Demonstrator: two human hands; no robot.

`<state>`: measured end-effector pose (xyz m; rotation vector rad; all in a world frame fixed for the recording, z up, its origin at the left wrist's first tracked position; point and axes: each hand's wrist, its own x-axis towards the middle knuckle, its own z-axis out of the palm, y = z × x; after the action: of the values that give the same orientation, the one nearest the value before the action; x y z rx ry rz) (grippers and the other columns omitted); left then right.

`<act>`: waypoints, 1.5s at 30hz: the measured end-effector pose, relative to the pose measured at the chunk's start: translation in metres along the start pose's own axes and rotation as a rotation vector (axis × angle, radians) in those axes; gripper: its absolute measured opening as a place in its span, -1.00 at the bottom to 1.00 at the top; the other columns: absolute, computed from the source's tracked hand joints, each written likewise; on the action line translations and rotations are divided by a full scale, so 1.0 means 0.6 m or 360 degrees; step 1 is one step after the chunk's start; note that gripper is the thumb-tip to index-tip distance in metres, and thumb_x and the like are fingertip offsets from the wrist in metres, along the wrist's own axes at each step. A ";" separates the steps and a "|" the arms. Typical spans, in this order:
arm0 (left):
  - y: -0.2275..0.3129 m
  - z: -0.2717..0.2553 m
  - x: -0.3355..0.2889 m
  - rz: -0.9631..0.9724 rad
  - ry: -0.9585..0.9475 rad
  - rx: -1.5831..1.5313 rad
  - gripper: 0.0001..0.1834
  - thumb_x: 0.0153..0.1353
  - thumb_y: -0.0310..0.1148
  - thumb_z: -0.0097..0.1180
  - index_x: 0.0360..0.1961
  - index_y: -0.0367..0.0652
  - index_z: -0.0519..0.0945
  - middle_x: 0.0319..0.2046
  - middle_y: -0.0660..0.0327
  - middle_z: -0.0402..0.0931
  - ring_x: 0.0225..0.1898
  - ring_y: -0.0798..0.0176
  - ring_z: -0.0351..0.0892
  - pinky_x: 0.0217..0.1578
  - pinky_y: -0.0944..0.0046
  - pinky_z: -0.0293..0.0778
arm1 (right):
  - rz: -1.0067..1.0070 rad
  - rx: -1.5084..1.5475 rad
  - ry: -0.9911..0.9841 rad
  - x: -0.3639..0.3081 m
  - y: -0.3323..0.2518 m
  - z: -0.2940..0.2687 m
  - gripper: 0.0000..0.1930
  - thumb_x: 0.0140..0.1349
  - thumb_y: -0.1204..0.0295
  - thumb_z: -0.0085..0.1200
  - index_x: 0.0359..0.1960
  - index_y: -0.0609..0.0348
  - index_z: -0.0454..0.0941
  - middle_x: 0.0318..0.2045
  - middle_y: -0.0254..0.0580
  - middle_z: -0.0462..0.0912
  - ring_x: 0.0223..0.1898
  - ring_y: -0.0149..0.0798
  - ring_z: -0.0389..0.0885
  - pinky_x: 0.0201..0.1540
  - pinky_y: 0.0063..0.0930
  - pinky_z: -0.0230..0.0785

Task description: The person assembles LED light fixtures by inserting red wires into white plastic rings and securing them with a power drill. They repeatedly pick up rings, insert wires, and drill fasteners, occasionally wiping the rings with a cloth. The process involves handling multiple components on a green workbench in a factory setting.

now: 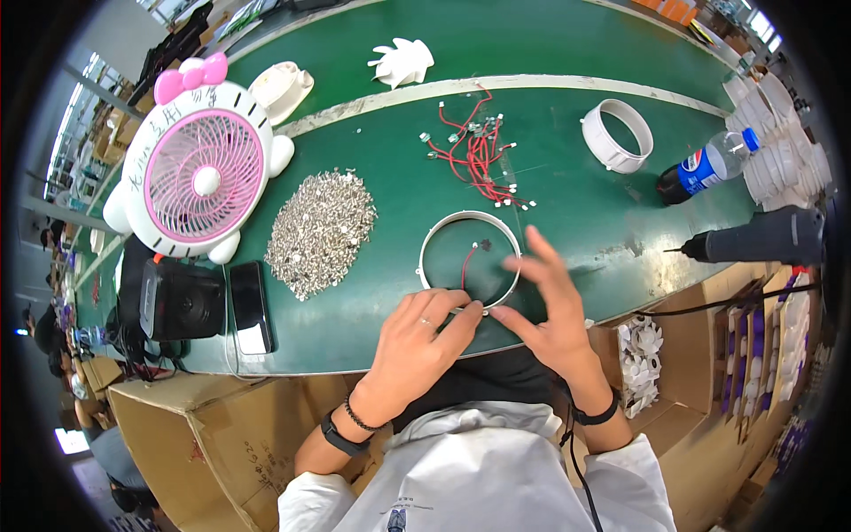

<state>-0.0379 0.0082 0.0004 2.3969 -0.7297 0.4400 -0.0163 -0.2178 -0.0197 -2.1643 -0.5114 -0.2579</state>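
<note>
Head view: left hand (421, 332) touches white ring's (470, 215) near edge, grip unclear; right hand (558, 328) spread, room rightward on green tabletop (616, 244).

Green workbench (550, 133), pale strip (603, 82) across — bright windows (765, 28) beyond.

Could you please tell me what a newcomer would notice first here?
Most likely the pink and white fan at the left of the green table, then the heap of small metal parts to its right. The tangle of red wires beyond the white ring also stands out, with the left hand at the ring's near edge.
</note>
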 end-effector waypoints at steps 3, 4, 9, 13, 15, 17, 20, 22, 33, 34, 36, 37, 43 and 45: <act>0.014 -0.022 0.006 0.0051 0.0142 -0.0096 -0.71 0.05 -0.56 0.48 -0.16 -0.13 0.77 -0.14 0.22 0.68 -0.09 0.06 0.73 -0.13 0.11 0.65 | 0.0109 0.0168 0.0037 -0.009 0.002 0.005 -0.60 0.03 0.41 0.58 -0.09 0.03 0.70 0.49 0.12 0.38 0.12 0.05 0.69 0.12 -0.20 0.60; 0.019 -0.035 0.005 0.0060 0.0191 -0.0126 -0.70 0.03 -0.59 0.49 -0.17 -0.13 0.78 -0.13 0.21 0.69 -0.08 0.05 0.74 -0.13 0.11 0.67 | 0.0119 0.0219 0.0057 -0.010 0.000 0.007 -0.62 0.03 0.41 0.58 -0.12 0.04 0.69 0.48 0.11 0.40 0.10 0.05 0.71 0.10 -0.22 0.61; 0.046 -0.143 -0.006 -0.0305 -0.0235 -0.0941 -0.78 0.18 -0.55 0.45 -0.13 -0.25 0.78 -0.25 0.10 0.81 -0.27 0.13 0.82 -0.20 0.26 0.70 | 0.0170 0.0243 0.0295 -0.024 -0.020 -0.050 -0.63 -0.01 0.48 0.57 -0.17 0.13 0.67 0.41 0.23 0.50 0.14 0.06 0.72 0.17 -0.21 0.57; 0.011 -0.158 0.079 -0.0736 -0.0262 -0.1462 -0.87 0.37 -0.50 0.29 -0.11 -0.32 0.68 -0.29 0.14 0.75 -0.24 0.30 0.77 -0.14 0.27 0.67 | 0.0263 0.0116 0.0566 -0.053 0.001 -0.082 -0.65 0.05 0.51 0.54 -0.16 0.16 0.65 0.40 0.34 0.48 0.34 0.21 0.59 0.31 -0.11 0.47; -0.041 -0.149 0.157 -0.0738 -0.0498 -0.1661 -0.83 0.44 -0.44 0.23 -0.06 -0.33 0.64 -0.32 0.18 0.69 -0.27 0.32 0.73 -0.22 0.31 0.65 | 0.0248 0.0030 0.0677 -0.031 0.006 -0.084 -0.66 0.08 0.51 0.53 -0.14 0.16 0.64 0.40 0.34 0.48 0.35 0.22 0.57 0.31 -0.11 0.46; -0.105 -0.102 0.224 -0.0697 -0.0595 -0.1519 -0.79 0.48 -0.39 0.19 -0.06 -0.36 0.63 -0.33 0.17 0.69 -0.31 0.35 0.70 -0.28 0.33 0.62 | 0.0220 -0.0083 0.0764 -0.002 0.021 -0.087 -0.69 0.15 0.47 0.50 -0.13 0.18 0.63 0.40 0.37 0.46 0.36 0.26 0.54 0.33 -0.11 0.42; -0.180 -0.026 0.282 -0.0834 -0.0574 -0.1111 -0.64 0.41 -0.36 0.19 0.12 -0.39 0.63 -0.30 0.11 0.73 -0.28 0.31 0.70 -0.21 0.31 0.61 | 0.0175 -0.0151 0.0850 0.061 0.041 -0.100 -0.70 0.19 0.43 0.47 -0.12 0.19 0.63 0.40 0.39 0.44 0.37 0.30 0.52 0.35 -0.10 0.39; -0.206 -0.003 0.308 -0.0838 -0.0502 -0.0534 -0.60 0.37 -0.34 0.22 0.14 -0.38 0.62 -0.29 0.05 0.74 -0.24 0.29 0.72 -0.18 0.28 0.62 | 0.0084 -0.0403 0.0927 0.093 0.073 -0.119 -0.71 0.23 0.44 0.43 -0.09 0.22 0.61 0.39 0.41 0.43 0.32 0.32 0.53 0.33 -0.08 0.40; -0.380 0.110 0.470 -0.0627 0.0026 0.0328 0.00 0.03 0.00 0.54 0.46 -0.12 0.38 0.30 -0.32 0.42 0.34 -0.37 0.41 0.29 -0.17 0.43 | 0.0281 -0.0663 0.1122 0.150 0.171 -0.167 -0.77 0.40 0.51 0.23 0.04 0.24 0.55 0.50 0.43 0.23 0.47 0.35 0.32 0.42 -0.02 0.26; -0.380 0.134 0.487 -0.0674 0.0005 0.0334 0.10 -0.01 0.04 0.57 0.51 -0.08 0.32 0.37 -0.36 0.32 0.39 -0.42 0.33 0.33 -0.23 0.39 | 0.0315 -0.0683 0.1135 0.150 0.184 -0.176 -0.77 0.41 0.51 0.21 0.04 0.24 0.54 0.51 0.43 0.21 0.48 0.35 0.30 0.43 -0.01 0.25; -0.379 0.182 0.510 -0.0651 0.0040 0.0273 0.08 -0.02 0.09 0.55 0.51 -0.05 0.36 0.35 -0.39 0.33 0.40 -0.48 0.30 0.34 -0.27 0.36 | 0.0353 -0.0719 0.1113 0.141 0.214 -0.193 -0.75 0.44 0.51 0.16 0.10 0.27 0.52 0.49 0.45 0.24 0.52 0.38 0.23 0.45 0.01 0.21; -0.412 0.174 0.506 -0.0639 0.0050 0.0252 -0.06 0.02 0.03 0.52 0.42 -0.06 0.48 0.32 -0.36 0.38 0.35 -0.45 0.38 0.29 -0.24 0.44 | 0.0335 -0.0687 0.1089 0.152 0.233 -0.178 -0.73 0.45 0.51 0.14 0.12 0.28 0.52 0.49 0.46 0.24 0.53 0.38 0.22 0.45 0.01 0.21; -0.423 0.177 0.506 -0.0657 0.0562 0.0086 -0.49 0.14 -0.05 0.42 0.02 -0.16 0.76 -0.01 -0.20 0.69 0.12 -0.19 0.65 0.14 -0.10 0.56 | 0.0268 -0.0654 0.1037 0.111 0.205 -0.125 -0.35 0.40 0.46 0.19 0.45 0.41 0.23 0.54 0.62 -0.01 0.56 0.51 0.04 0.58 0.06 -0.02; -0.427 0.143 0.506 -0.0799 0.0560 -0.0092 -0.58 0.28 -0.11 0.32 -0.08 -0.28 0.74 -0.21 -0.10 0.75 -0.22 -0.06 0.76 -0.12 -0.03 0.62 | 0.0292 -0.0623 0.0963 0.083 0.168 -0.089 -0.27 0.34 0.45 0.26 0.47 0.42 0.20 0.56 0.57 -0.06 0.56 0.50 0.02 0.59 0.10 -0.06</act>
<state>0.3669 0.0076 -0.0391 2.2543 0.0193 0.5910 0.0731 -0.3014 -0.0422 -2.3285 0.0933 -0.9345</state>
